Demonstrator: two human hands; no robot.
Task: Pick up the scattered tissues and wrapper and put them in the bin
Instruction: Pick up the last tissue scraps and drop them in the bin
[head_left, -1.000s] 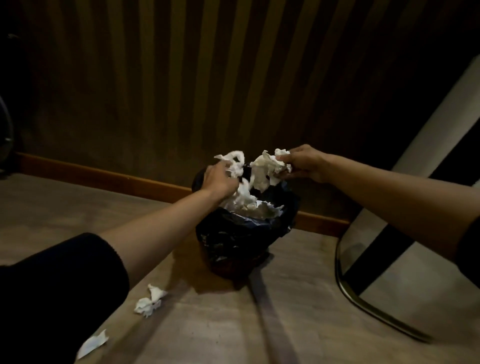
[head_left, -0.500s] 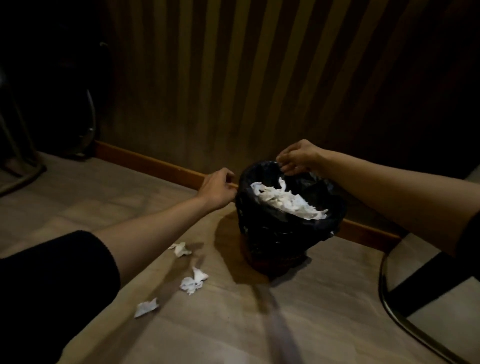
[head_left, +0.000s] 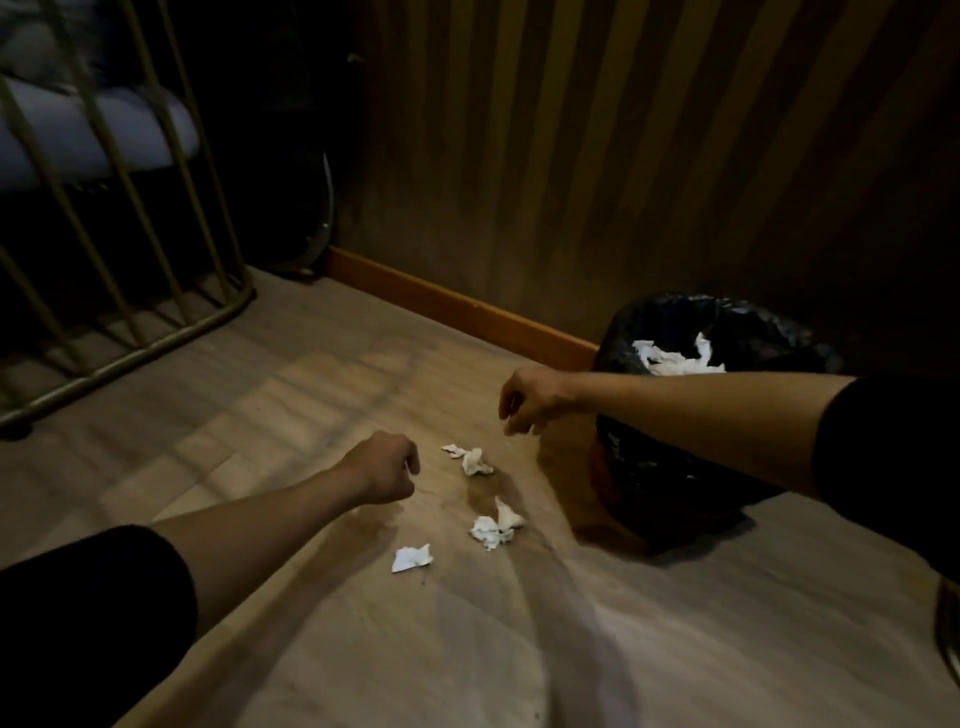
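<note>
Three crumpled white tissues lie on the wooden floor: one tissue (head_left: 475, 461) farthest from me, a second tissue (head_left: 496, 525) in the middle, and a flatter third piece (head_left: 412, 558) nearest me. My left hand (head_left: 382, 467) hovers just left of them, fingers curled with nothing in them. My right hand (head_left: 530, 397) hangs above the farthest tissue, fingers loosely curled downward and empty. The bin (head_left: 670, 467), lined with a black bag, stands at the right against the wall, with white tissues (head_left: 672, 358) inside. My right forearm crosses in front of it.
A gold metal barred frame (head_left: 130, 291) stands on the floor at the left, with a pale cushion behind it. A striped wall with an orange skirting board (head_left: 457, 306) runs behind. A curved metal edge (head_left: 948, 639) shows at the far right.
Both hands let go of the tissues into the bin, then moved away from it, left and down over the tissues on the floor. My view swung left.
</note>
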